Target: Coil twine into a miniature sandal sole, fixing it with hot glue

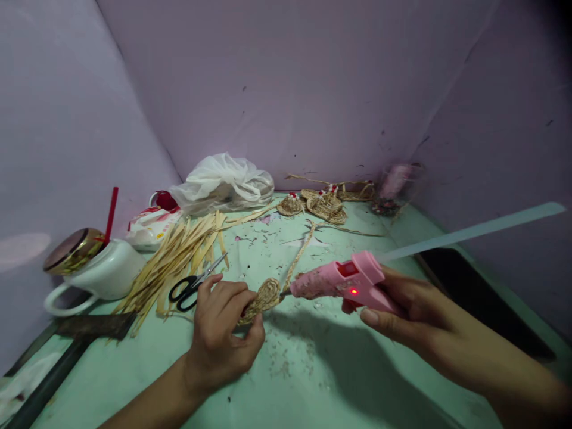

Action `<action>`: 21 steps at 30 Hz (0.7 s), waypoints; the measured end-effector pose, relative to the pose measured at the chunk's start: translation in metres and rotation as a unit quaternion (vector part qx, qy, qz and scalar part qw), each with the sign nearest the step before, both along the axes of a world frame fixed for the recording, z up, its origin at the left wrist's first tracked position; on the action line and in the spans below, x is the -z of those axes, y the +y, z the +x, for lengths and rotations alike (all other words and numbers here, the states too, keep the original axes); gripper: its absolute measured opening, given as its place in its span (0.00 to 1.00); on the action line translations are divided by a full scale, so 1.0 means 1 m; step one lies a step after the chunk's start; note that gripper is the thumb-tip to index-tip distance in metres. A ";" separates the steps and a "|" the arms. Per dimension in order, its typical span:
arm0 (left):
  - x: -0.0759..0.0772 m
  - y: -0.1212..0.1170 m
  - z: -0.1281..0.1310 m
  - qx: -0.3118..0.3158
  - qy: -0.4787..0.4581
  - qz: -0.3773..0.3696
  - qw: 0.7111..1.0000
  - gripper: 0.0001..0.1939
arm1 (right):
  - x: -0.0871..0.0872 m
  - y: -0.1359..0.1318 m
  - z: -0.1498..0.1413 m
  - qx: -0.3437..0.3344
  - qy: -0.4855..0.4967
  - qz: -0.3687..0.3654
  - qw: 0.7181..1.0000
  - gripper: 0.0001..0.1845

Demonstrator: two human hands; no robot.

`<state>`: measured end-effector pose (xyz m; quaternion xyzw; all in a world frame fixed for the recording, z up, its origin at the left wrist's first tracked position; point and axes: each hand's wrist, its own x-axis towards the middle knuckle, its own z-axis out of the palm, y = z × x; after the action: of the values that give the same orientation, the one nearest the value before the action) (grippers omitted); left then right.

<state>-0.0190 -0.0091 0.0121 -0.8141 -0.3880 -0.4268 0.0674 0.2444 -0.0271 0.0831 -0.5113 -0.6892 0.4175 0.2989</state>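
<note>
Left hand (223, 333), near and slightly left of centre, grasps a small coil of braided straw (267, 293) between thumb and fingers. Its loose braid (297, 256) runs away towards the far side of the green table covering (308, 393). From the right, the right hand (415, 310) grips a pink hot glue gun (335, 280), red light glowing, nozzle at the coil's right edge. I cannot tell whether the trigger is squeezed. A long translucent glue stick (478, 229) juts from its back.

To work well here, I would hold the coil steady by its left side, fingertips clear of the hot nozzle, and lay any glue thinly along the edge where the braid meets it. I would also mind the long stick's swing.

Just left of the hand lie black-handled scissors (186, 292) and pale straw strips (187, 244). Farther left, a white mug (111, 271) carries a tilted brown-and-gold lid or jar (75, 250), with a red stick (111, 214) rising beside it; I cannot see inside the mug. At the far side sits a white plastic bag (223, 182), its contents hidden. Far right, a clear container (415, 179) holds something pink above darker bits.
</note>
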 end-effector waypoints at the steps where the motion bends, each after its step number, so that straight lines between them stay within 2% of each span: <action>1: 0.000 0.000 0.000 0.001 0.000 -0.001 1.000 0.14 | 0.001 0.000 0.000 0.001 0.000 -0.001 1.000 0.18; 12: -0.001 0.000 0.001 0.001 -0.004 -0.004 1.000 0.13 | 0.006 0.001 -0.003 0.011 0.010 -0.011 1.000 0.15; 17: 0.001 0.000 0.000 -0.001 -0.006 0.000 1.000 0.14 | 0.006 0.001 -0.003 0.015 0.010 -0.010 1.000 0.10; 21: 0.002 0.000 0.000 0.001 -0.001 -0.002 1.000 0.14 | 0.007 0.002 -0.002 0.034 0.017 -0.014 0.999 0.10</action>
<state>-0.0191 -0.0089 0.0100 -0.8141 -0.3877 -0.4274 0.0650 0.2425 -0.0251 0.0759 -0.5314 -0.6606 0.4251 0.3170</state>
